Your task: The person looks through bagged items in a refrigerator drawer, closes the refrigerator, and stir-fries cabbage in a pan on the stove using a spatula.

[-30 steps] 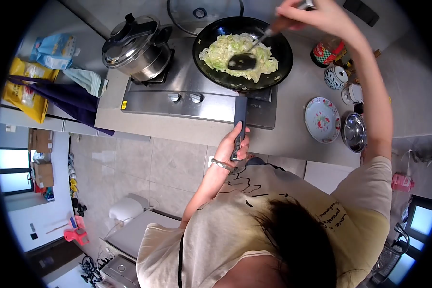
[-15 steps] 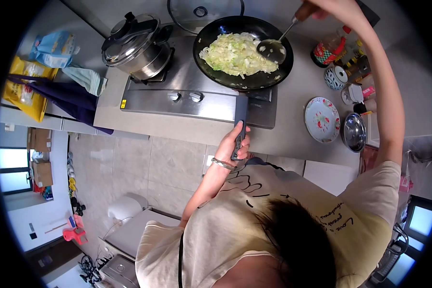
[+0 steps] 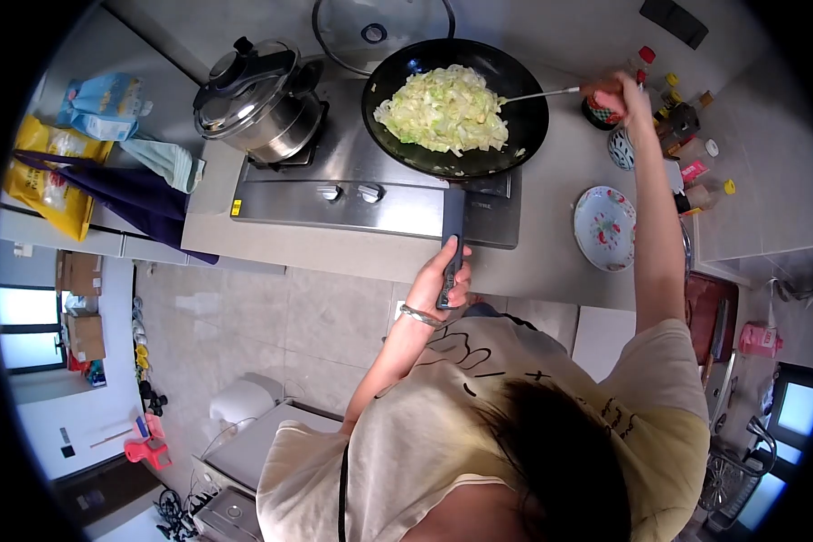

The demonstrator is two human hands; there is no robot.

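Observation:
My left hand (image 3: 437, 282) is wrapped round the dark handle of a black frying pan (image 3: 526, 135) on the stove. Chopped cabbage (image 3: 443, 110) lies heaped in the pan, pale green and white. From the right, my right hand (image 3: 620, 96) grips the brown handle of a metal ladle (image 3: 540, 94). The ladle's shaft reaches over the pan rim, and its bowl is hidden in the cabbage. Beneath my right forearm, a floral plate (image 3: 602, 228) rests on the counter.
A pressure cooker (image 3: 275, 117) stands on the left of the gas stove (image 3: 289, 200). Behind the pan, a glass lid (image 3: 406, 23) leans against the wall. Sauce bottles (image 3: 680, 126) and a patterned jar (image 3: 621, 149) line the right side. A metal bowl is mostly hidden by my forearm.
My right hand has come down and lower beside the pan, and the ladle's bowl has gone from plain view into the cabbage. The cabbage is heaped more compactly. My left hand keeps its grip.

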